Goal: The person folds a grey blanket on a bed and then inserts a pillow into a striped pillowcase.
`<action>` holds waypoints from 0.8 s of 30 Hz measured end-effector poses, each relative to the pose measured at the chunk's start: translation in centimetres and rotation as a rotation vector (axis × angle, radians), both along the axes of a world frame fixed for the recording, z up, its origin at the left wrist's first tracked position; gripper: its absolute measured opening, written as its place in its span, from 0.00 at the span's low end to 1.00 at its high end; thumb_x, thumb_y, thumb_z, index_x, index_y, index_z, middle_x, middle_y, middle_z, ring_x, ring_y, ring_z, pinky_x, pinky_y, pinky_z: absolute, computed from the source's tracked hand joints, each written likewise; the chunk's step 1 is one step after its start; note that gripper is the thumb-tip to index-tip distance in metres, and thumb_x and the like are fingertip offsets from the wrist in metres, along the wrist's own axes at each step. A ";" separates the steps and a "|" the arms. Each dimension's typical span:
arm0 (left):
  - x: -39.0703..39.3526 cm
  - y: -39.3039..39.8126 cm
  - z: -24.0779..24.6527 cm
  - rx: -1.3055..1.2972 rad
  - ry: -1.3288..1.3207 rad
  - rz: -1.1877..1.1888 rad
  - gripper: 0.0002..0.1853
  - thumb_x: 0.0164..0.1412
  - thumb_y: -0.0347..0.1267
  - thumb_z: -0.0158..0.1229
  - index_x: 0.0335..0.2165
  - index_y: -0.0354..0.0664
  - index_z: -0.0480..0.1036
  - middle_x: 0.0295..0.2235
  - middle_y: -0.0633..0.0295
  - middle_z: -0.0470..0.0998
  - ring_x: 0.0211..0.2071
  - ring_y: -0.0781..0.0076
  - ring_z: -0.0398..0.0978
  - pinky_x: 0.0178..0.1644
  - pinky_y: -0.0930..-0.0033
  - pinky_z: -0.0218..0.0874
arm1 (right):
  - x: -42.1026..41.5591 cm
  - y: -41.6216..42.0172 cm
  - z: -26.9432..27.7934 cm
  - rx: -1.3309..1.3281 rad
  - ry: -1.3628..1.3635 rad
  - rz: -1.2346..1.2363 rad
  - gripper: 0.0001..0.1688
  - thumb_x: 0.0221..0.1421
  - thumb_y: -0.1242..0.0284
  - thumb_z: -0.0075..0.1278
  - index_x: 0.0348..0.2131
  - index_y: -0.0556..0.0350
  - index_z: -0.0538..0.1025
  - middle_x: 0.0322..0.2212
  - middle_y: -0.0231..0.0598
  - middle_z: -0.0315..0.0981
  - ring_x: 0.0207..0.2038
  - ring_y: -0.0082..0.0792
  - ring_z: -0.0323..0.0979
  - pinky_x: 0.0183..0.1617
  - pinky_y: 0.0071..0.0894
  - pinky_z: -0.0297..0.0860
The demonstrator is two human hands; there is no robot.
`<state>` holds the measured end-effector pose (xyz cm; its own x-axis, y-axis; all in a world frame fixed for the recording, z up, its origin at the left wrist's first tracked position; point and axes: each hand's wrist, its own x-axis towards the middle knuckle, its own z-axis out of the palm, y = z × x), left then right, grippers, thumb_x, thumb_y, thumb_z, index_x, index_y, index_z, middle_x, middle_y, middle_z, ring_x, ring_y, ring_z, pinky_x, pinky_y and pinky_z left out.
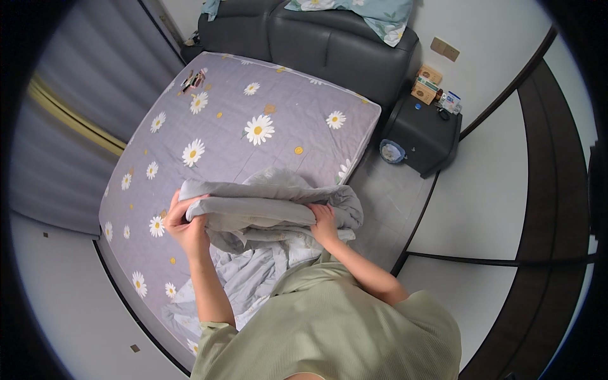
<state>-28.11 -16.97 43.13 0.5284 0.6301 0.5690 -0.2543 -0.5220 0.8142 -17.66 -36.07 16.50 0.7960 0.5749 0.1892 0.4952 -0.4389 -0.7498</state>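
Note:
A grey quilt, gathered in thick folds, is held up above the near part of a bed. My left hand grips its left end, with the thumb below and the fingers behind the folded edges. Farther right, my right hand is closed over a fold of the same quilt. The lower part of the quilt lies rumpled on the mattress in front of my body, with a pale patterned side showing. Beneath it spreads a purple-grey fitted sheet printed with white daisies.
A dark padded headboard bears a floral pillow on top. Small cosmetic items lie at the sheet's far left corner. To the right stands a dark nightstand with boxes; a small bin is beside it. Grey curtains hang at left.

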 end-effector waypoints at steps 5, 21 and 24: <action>-2.6 1.9 -0.6 -0.029 -0.120 -0.062 0.09 0.39 0.29 0.59 0.20 0.31 0.72 0.23 0.60 0.70 0.28 0.73 0.67 0.32 0.75 0.57 | 2.2 -0.3 0.0 -0.187 -0.083 -0.021 0.23 0.32 0.77 0.47 0.36 0.49 0.72 0.46 0.43 0.58 0.52 0.44 0.51 0.55 0.51 0.45; -2.2 4.9 1.1 -0.337 -0.160 -0.084 0.10 0.47 0.29 0.54 0.27 0.31 0.68 0.24 0.62 0.71 0.29 0.75 0.68 0.35 0.75 0.60 | 12.8 -7.3 -5.4 -0.121 0.123 -0.030 0.09 0.35 0.75 0.53 0.22 0.62 0.73 0.24 0.51 0.70 0.32 0.50 0.69 0.32 0.42 0.64; 3.1 4.6 0.5 -0.358 -0.017 -0.127 0.10 0.49 0.29 0.53 0.29 0.31 0.70 0.25 0.65 0.71 0.28 0.80 0.67 0.35 0.79 0.57 | 18.7 -14.0 -1.5 0.032 0.109 -0.245 0.09 0.38 0.78 0.50 0.26 0.64 0.74 0.23 0.51 0.72 0.29 0.41 0.72 0.32 0.32 0.65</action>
